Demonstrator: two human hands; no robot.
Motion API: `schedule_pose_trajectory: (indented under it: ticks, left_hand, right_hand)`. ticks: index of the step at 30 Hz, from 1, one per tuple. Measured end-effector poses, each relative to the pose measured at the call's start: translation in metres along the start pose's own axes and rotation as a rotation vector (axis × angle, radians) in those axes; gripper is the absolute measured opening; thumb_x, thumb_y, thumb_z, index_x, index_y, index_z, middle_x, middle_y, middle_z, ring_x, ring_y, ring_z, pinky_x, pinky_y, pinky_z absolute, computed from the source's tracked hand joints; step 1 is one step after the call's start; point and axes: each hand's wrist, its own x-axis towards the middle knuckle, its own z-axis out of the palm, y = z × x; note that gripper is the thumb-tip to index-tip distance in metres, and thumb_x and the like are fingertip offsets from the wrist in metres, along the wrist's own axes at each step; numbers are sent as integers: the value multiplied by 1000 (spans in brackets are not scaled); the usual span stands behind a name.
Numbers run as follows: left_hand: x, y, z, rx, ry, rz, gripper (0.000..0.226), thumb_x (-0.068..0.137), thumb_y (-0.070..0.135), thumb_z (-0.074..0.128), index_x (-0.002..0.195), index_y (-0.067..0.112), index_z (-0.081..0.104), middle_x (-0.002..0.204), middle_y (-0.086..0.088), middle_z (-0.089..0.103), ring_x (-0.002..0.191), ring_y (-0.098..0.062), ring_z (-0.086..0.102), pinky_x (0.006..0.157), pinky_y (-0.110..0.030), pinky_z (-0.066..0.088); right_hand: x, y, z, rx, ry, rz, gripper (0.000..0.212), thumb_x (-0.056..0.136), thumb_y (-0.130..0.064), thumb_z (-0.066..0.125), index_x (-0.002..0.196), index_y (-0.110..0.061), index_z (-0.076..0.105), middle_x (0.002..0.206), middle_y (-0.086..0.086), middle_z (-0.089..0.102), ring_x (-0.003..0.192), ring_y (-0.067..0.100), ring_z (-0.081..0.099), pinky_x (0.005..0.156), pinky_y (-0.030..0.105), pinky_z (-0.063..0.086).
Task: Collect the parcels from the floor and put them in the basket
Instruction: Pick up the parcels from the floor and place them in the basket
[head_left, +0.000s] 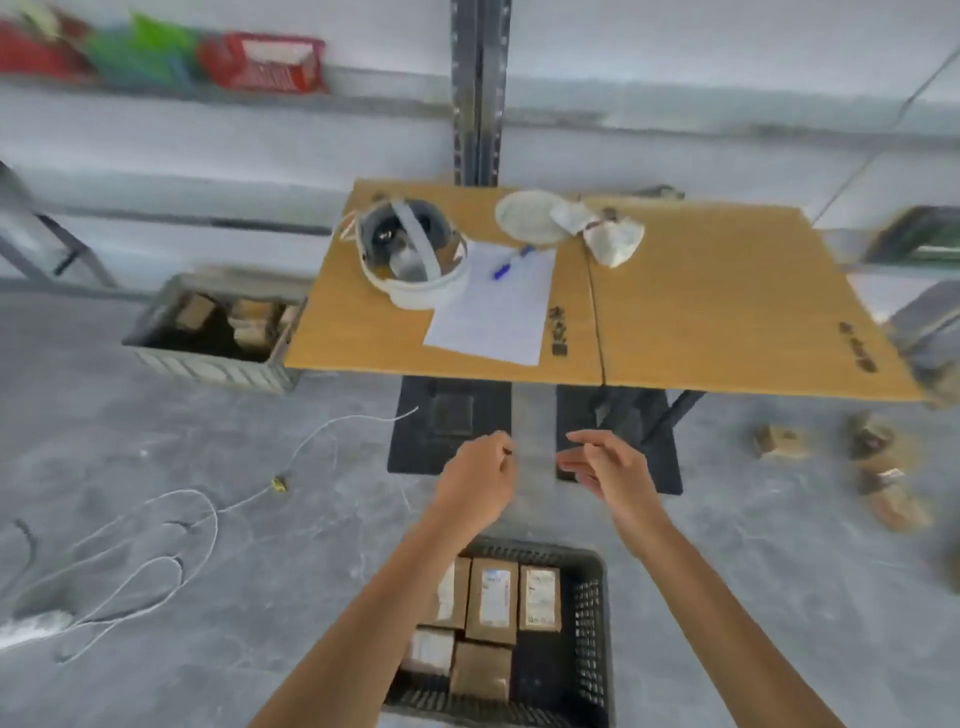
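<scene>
A: Well, both empty: left hand (480, 478) loosely curled, right hand (608, 467) slack-fingered, basket (592, 564) just beneath.
B: Remaining parcels (779, 441) well off to the right hand's right. Easily dropped short if grabbed several at once.

Bright, even light; blurred, warped picture edges.
</scene>
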Motion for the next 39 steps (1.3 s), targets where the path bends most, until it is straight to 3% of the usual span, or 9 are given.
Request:
schedule_pose_trajectory:
  ticks: [5,10,12,13,16,22,25,32,39]
  left_hand:
    - [-33,113,-80,-5,251,299,31,94,23,45,124,19,51,120,-1,58,111,-18,54,90,-34,48]
    - [-49,189,-94,24,369,500,37,93,28,49,129,20,46,126,-2,55,119,-18,49,97,-33,43]
    - [-52,212,-90,17,368,553,40,92,30,50,130,21,43,129,-1,52,119,-18,49,100,-35,44]
    - [-53,223,-85,14,360,578,41,92,31,50,131,21,42,132,-1,50,123,-19,46,102,-38,43]
    - [-55,255,-66,51,336,649,45,92,34,50,133,20,39,139,-2,41,133,-21,33,106,-44,37]
    - [-57,333,-1,109,268,721,47,92,36,48,135,18,38,139,-3,37,137,-21,23,111,-42,29]
    - [-56,373,48,113,202,713,49,93,36,47,137,17,35,141,-4,34,139,-23,19,112,-46,27]
    - [-39,488,156,86,102,669,47,93,36,48,135,17,37,139,-3,34,138,-22,20,113,-44,26]
    - [-24,582,230,50,101,704,45,93,33,49,134,15,40,136,-4,38,133,-20,27,110,-38,28]
  right_hand:
    - [-65,-126,-44,49,93,-311,24,98,-3,42,103,-8,64,91,8,71,82,8,68,71,11,50]
    - [-101,-171,-114,-24,259,-519,29,97,0,43,92,-19,65,87,2,71,83,6,67,72,8,45]
    - [-116,-173,-146,-18,310,-541,28,96,2,43,92,-14,65,89,9,69,87,16,67,80,18,49]
    - [-124,-171,-162,4,341,-541,26,96,2,43,92,-11,65,91,13,68,87,19,67,81,20,49]
    - [-147,-154,-211,84,478,-492,24,98,-5,44,91,-13,66,92,10,70,81,7,68,69,8,46]
    - [-170,-114,-323,197,721,-348,28,99,-7,40,90,-14,66,90,7,70,80,11,66,68,14,47]
    - [-167,-96,-383,205,777,-310,25,99,-11,41,99,-7,66,94,7,70,88,14,65,79,25,47]
    - [-163,-65,-546,247,863,-262,29,100,-23,39,100,-14,66,94,4,71,93,14,64,85,30,47]
    - [-172,-45,-684,218,944,-224,28,98,-23,40,90,-22,67,85,1,71,86,13,64,79,28,45]
